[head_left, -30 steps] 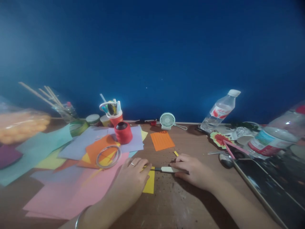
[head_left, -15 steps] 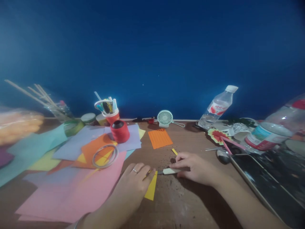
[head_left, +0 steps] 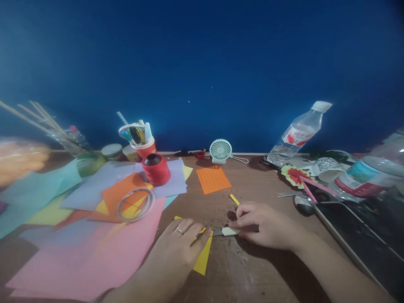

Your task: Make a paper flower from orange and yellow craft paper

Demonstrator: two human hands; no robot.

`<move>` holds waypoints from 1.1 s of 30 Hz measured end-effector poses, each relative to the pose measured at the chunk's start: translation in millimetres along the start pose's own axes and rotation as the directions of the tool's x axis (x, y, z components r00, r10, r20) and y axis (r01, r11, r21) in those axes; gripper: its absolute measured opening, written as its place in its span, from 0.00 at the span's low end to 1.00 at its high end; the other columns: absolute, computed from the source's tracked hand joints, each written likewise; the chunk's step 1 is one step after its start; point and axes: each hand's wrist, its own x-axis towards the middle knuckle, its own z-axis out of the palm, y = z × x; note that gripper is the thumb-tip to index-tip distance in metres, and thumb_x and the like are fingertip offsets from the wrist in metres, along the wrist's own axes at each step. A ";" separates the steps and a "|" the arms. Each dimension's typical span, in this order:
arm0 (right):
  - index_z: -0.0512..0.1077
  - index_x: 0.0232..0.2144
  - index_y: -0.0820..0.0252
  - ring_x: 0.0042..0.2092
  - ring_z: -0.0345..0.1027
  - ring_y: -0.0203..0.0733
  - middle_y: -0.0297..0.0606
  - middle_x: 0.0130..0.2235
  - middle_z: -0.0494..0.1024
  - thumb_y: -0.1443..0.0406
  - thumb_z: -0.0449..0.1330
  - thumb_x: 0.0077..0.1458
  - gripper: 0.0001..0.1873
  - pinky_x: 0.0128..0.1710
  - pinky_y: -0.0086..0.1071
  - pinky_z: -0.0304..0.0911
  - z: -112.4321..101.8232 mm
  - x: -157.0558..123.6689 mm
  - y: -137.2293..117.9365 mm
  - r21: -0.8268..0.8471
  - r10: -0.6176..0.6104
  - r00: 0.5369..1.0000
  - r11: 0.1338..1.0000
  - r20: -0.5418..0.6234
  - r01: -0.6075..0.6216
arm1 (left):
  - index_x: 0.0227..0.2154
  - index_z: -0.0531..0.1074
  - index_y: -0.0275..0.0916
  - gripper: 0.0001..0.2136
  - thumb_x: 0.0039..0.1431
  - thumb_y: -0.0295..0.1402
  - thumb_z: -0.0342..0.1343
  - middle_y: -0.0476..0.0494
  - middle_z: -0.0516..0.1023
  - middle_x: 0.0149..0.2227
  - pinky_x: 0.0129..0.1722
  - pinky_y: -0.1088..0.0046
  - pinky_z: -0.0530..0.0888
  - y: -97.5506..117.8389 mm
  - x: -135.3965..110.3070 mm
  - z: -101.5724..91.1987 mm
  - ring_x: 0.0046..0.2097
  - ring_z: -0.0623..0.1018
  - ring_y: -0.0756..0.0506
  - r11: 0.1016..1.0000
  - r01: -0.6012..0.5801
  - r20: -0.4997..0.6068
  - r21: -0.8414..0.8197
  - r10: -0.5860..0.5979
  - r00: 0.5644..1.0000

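Observation:
My left hand (head_left: 183,242), with a ring on one finger, presses on a yellow piece of paper (head_left: 203,259) with its fingers together and bent. A small yellow and dark bit shows beside its index finger; I cannot make out what it is. The fingers of my right hand (head_left: 261,225) are closed around the white handle of a small knife (head_left: 229,231). Its blade lies level and points left, its tip at the edge of the yellow paper by my left fingertips. A narrow yellow paper strip (head_left: 234,199) lies just beyond my right hand, near dark crumbs.
A pleated orange paper (head_left: 213,179) lies ahead, before a small fan (head_left: 221,150). Coloured sheets (head_left: 78,256), a tape roll (head_left: 120,210) and a red thread cone (head_left: 156,170) cover the left. A tilted bottle (head_left: 296,136) and dark tablet-like slab (head_left: 350,235) are right.
The view has shifted slightly, so the table things appear moved outward. My right hand still holds the knife at the yellow paper; more of its blade shows now.

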 end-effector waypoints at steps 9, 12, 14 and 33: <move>0.75 0.31 0.55 0.30 0.63 0.35 0.34 0.29 0.71 0.67 0.55 0.49 0.09 0.28 0.27 0.53 -3.8 -1.3 -7.0 -0.030 0.010 0.998 1.000 0.060 -0.008 | 0.53 0.57 0.35 0.24 0.50 0.17 0.43 0.41 0.70 0.46 0.42 0.65 0.70 -1.8 0.2 8.5 0.48 0.68 0.42 0.999 -0.025 -0.005 -0.026 0.025 1.000; 0.75 0.29 0.56 0.29 0.62 0.35 0.35 0.28 0.70 0.67 0.55 0.49 0.08 0.27 0.27 0.52 -4.4 -1.3 -8.4 -0.032 0.016 0.998 0.999 0.068 -0.014 | 0.53 0.56 0.36 0.25 0.50 0.17 0.42 0.41 0.69 0.48 0.42 0.65 0.70 0.4 -0.4 9.1 0.48 0.68 0.42 1.000 -0.011 0.042 -0.018 0.012 0.999; 0.75 0.28 0.57 0.28 0.62 0.35 0.34 0.27 0.70 0.68 0.55 0.48 0.08 0.26 0.27 0.51 -4.4 -1.1 -9.2 -0.033 0.022 0.997 0.999 0.070 -0.020 | 0.54 0.55 0.36 0.27 0.49 0.17 0.42 0.42 0.68 0.50 0.44 0.64 0.69 1.9 -1.5 9.3 0.49 0.67 0.41 1.000 -0.001 0.080 -0.023 0.003 0.997; 0.73 0.25 0.57 0.29 0.62 0.33 0.32 0.28 0.68 0.72 0.55 0.43 0.09 0.27 0.27 0.51 -5.7 0.0 -7.1 -0.054 0.007 0.997 0.999 0.080 -0.003 | 0.54 0.55 0.41 0.29 0.47 0.19 0.45 0.40 0.68 0.46 0.44 0.58 0.68 3.2 -2.0 8.4 0.47 0.67 0.39 0.999 0.052 0.044 0.004 -0.052 0.998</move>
